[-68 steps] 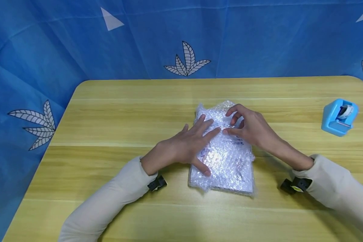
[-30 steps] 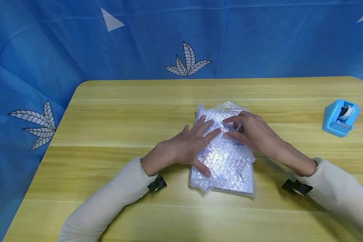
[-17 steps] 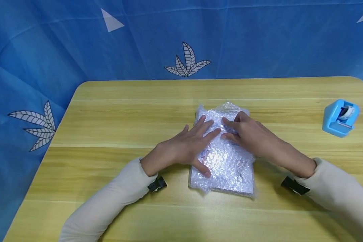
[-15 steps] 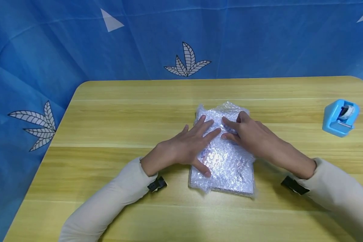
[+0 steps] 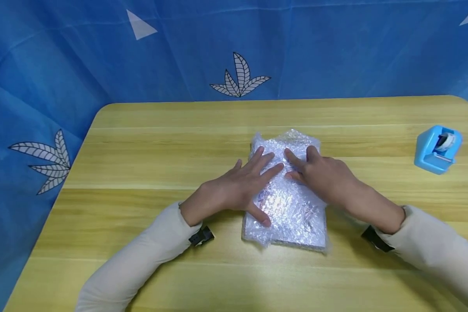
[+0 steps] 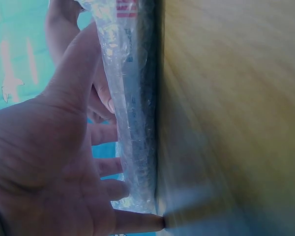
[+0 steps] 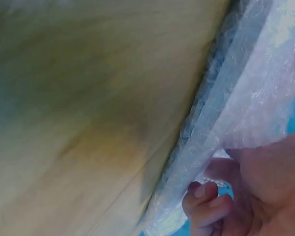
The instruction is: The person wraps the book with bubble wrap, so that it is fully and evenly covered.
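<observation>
A flat, book-shaped item in clear bubble wrap [image 5: 290, 212] lies on the table, with faint print showing through the plastic. Across its upper left part rests my left hand [image 5: 239, 188], fingers spread; in the left wrist view the thumb lies along the top edge and the little finger reaches the table. My right hand [image 5: 327, 177] is over the upper right part. Its index finger and thumb touch the wrap with their tips apart, while the right wrist view shows other fingers [image 7: 206, 204] curled beside the parcel with nothing in them.
A light blue tape dispenser [image 5: 438, 149] with a roll in it stands at the right of the wooden table [image 5: 160, 151]. Behind and left of the table hangs a blue cloth [image 5: 179, 52] with leaf prints.
My right hand has turned and lowered onto the wrap, its index finger and thumb now pressing rather than hovering in a loose pinch. The left hand and the parcel have stayed put.
</observation>
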### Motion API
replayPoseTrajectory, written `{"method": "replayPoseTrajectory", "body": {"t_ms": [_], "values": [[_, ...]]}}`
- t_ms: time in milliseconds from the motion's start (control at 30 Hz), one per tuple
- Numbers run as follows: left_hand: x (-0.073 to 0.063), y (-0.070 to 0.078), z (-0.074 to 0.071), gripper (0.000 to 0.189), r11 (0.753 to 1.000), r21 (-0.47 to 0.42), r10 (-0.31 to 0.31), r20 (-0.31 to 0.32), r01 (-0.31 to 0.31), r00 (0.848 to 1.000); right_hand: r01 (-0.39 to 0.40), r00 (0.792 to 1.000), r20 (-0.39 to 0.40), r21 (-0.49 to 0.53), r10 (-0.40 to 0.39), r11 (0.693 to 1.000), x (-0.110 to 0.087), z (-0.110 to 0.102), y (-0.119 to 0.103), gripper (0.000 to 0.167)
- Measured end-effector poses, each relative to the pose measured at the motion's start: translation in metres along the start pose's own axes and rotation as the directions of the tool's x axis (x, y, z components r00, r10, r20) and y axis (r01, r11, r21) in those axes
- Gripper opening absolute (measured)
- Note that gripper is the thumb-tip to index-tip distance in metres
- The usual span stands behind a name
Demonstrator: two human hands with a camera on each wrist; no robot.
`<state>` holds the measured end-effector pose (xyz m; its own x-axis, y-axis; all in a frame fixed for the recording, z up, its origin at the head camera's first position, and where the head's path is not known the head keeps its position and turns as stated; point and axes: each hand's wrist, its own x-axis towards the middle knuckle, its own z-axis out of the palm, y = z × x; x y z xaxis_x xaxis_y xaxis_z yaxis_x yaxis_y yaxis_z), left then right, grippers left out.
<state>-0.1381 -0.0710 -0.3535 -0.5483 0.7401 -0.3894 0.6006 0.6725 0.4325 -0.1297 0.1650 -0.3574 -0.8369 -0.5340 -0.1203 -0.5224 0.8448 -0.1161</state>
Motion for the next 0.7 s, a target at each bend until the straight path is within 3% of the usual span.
{"method": "replayPoseTrajectory", "body": {"t_ms": [200, 433, 700], "values": [[0.001, -0.003, 0.001, 0.129, 1.000, -0.007, 0.013, -0.001, -0.013, 1.000, 0.019, 1.000, -0.008, -0.062, -0.020, 0.998, -0.001, 0.006, 0.001, 0.061], [0.000, -0.006, 0.001, 0.132, 1.000, -0.023, -0.003, -0.007, 0.003, 1.000, -0.015, 1.000, 0.018, 0.137, 0.013, 0.990, 0.001, 0.007, 0.007, 0.061], [-0.016, 0.002, 0.005, 0.116, 0.997, 0.077, 0.036, -0.068, -0.030, 0.997, -0.055, 0.997, 0.060, 0.250, 0.042, 0.967, -0.004, -0.005, 0.010, 0.065]]}}
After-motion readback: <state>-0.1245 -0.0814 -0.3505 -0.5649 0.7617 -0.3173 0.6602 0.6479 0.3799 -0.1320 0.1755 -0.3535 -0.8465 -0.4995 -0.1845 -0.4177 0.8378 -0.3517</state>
